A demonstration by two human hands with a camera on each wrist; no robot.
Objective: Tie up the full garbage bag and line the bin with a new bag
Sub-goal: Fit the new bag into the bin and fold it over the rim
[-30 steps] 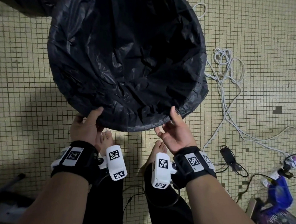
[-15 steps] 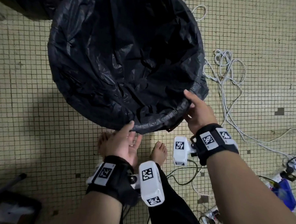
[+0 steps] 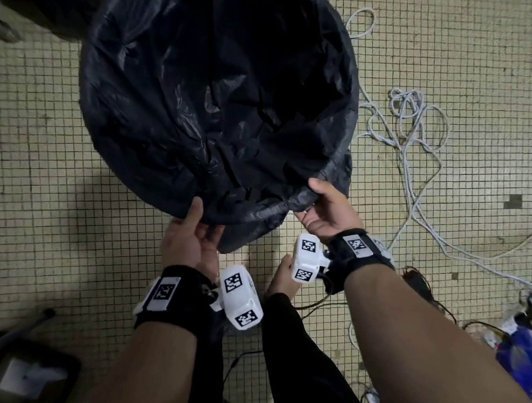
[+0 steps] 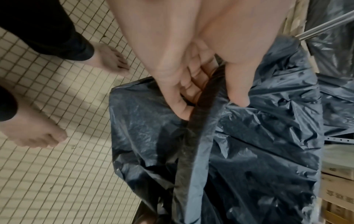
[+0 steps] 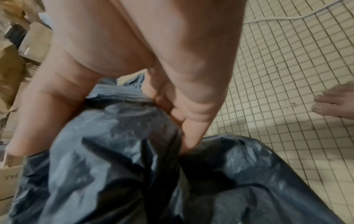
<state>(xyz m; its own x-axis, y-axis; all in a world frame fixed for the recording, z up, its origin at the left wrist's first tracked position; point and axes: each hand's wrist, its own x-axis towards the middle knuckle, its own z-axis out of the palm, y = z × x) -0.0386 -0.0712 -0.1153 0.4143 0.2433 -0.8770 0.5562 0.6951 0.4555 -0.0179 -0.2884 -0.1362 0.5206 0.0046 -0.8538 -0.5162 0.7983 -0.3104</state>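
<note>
A black garbage bag point(image 3: 217, 106) lines the round bin, its mouth open and its edge folded down over the rim; the bin itself is hidden under the plastic. My left hand point(image 3: 192, 228) grips the near rim, thumb inside and fingers curled under the folded edge, seen close in the left wrist view as left hand point(image 4: 208, 104) on the bag point(image 4: 258, 151). My right hand point(image 3: 326, 210) grips the rim at the near right, thumb on top. In the right wrist view the right hand point(image 5: 101, 145) pinches bunched plastic of the bag point(image 5: 114, 174).
The bin stands on a small-tiled floor. White cables point(image 3: 416, 132) lie tangled to its right, with a black adapter point(image 3: 417, 283) and a blue item point(image 3: 521, 353) nearer. My bare feet point(image 3: 282, 273) are right below the rim. Cardboard boxes point(image 4: 337, 189) stand behind the bin.
My left hand has slid right along the near rim and taken hold of the folded edge. My right hand went out to the right side of the rim, then came back a little.
</note>
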